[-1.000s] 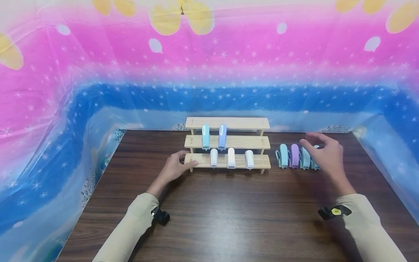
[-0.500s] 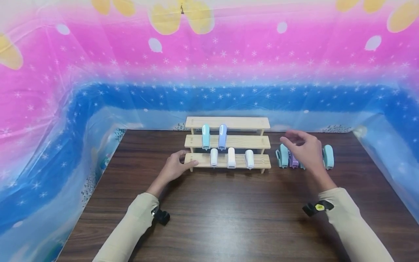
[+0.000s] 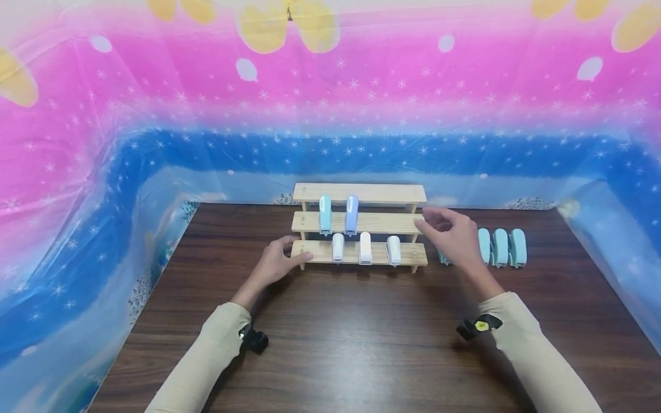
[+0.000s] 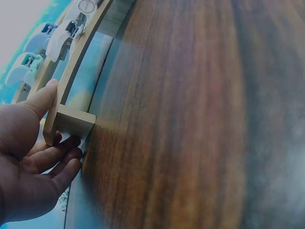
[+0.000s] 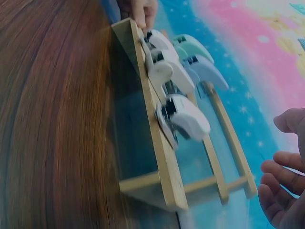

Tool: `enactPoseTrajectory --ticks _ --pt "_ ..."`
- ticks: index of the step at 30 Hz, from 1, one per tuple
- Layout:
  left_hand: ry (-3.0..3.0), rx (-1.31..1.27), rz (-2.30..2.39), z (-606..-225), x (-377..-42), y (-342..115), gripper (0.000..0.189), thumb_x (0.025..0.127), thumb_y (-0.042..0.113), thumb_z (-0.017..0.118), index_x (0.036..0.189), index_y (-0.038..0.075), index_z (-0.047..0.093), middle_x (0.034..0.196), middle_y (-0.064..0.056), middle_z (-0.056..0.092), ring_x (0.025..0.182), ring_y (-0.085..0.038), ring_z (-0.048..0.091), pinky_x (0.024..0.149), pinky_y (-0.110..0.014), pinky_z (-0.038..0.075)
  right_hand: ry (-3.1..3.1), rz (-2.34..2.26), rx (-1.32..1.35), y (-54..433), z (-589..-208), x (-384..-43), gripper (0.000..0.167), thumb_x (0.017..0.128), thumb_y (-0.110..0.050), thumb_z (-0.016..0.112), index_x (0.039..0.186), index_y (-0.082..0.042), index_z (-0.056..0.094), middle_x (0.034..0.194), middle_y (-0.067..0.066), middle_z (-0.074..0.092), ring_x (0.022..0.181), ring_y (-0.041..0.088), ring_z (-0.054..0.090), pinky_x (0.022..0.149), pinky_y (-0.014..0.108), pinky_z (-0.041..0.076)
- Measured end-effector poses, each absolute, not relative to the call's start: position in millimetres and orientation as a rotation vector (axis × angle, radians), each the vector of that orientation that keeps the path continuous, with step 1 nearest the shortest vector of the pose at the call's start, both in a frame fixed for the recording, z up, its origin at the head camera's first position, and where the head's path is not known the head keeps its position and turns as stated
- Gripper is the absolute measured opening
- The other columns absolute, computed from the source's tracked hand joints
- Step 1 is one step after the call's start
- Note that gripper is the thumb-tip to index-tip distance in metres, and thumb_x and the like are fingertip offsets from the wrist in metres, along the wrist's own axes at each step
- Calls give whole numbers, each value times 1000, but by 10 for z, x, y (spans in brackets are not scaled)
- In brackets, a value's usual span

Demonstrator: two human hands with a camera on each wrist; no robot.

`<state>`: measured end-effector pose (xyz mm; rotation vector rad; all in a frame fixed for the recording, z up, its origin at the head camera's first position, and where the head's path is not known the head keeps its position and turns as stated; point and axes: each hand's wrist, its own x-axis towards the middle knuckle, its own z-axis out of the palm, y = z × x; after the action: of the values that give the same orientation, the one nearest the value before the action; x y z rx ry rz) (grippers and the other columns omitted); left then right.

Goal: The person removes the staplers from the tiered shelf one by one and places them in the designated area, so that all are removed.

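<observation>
My left hand [image 3: 276, 265] grips the left end of the lowest tier of a three-tier wooden display rack [image 3: 361, 222]; in the left wrist view its thumb lies on the plank, fingers below. Three white staplers [image 3: 365, 248] stand on that bottom tier. On the middle tier are a teal stapler [image 3: 325, 214] and a lavender stapler [image 3: 352, 215]. My right hand [image 3: 455, 240] is beside the rack's right end, holding nothing, thumb and fingers apart. In the right wrist view, a gap shows between the right hand [image 5: 286, 179] and the rack.
Several teal staplers [image 3: 500, 248] stand in a row on the brown table [image 3: 361, 332], right of the rack. The right hand hides part of this row. Behind the table hangs a pink and blue printed cloth [image 3: 361, 115].
The right hand has moved left, from above the stapler row to the rack's right end, uncovering the row's right-hand staplers. The left hand, rack and staplers have stayed in place.
</observation>
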<state>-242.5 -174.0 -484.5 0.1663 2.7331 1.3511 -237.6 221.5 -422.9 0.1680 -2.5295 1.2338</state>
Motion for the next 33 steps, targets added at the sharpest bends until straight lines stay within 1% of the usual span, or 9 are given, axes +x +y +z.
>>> enactPoseTrajectory --ticks 3,9,15,20,24,28,33 --pt "2744 175 1334 -4851 -2428 -1750 65 92 43 77 138 1 59 127 -18 68 112 -30 66 91 -45 53 -2538 1242 193 2117 -4225 -2389 53 91 -54 73 126 -15 73 113 7 75 95 25 70 80 40 54" --pt "2730 168 1344 -4854 -2426 -1753 64 92 42 77 138 1 59 127 -18 69 114 -30 66 92 -45 53 -2539 1297 253 1933 -4218 -2422 51 90 -53 74 125 -16 73 116 5 75 94 27 71 77 41 56" --pt "2722 159 1349 -4838 -2416 -1748 64 92 42 77 138 1 58 126 -18 69 113 -30 66 91 -45 53 -2584 1310 313 1755 -4206 -2446 51 90 -53 75 125 -16 73 118 5 74 96 27 71 80 45 57" --pt "2718 164 1351 -4838 -2426 -1751 63 92 42 77 137 1 59 124 -17 69 108 -29 67 86 -42 53 -2615 1321 342 1616 -4175 -2460 54 90 -55 73 127 -15 71 121 6 72 98 29 70 81 46 58" --pt "2731 157 1335 -4849 -2425 -1757 65 92 42 76 139 1 57 126 -18 68 110 -29 66 88 -43 53 -2623 1345 362 1519 -4175 -2487 58 90 -57 73 129 -15 70 123 6 72 100 28 70 82 46 58" --pt "2733 168 1336 -4855 -2427 -1753 66 93 43 76 140 1 57 127 -18 68 113 -30 66 91 -45 53 -2607 1351 392 1433 -4206 -2534 55 90 -54 74 128 -14 71 120 6 73 101 26 70 83 44 58" --pt "2725 179 1359 -4852 -2419 -1754 64 92 42 77 137 1 59 125 -18 69 110 -29 66 89 -44 53 -2591 1331 421 1304 -4244 -2592 53 91 -49 74 128 -12 70 113 7 74 98 26 71 82 43 58"
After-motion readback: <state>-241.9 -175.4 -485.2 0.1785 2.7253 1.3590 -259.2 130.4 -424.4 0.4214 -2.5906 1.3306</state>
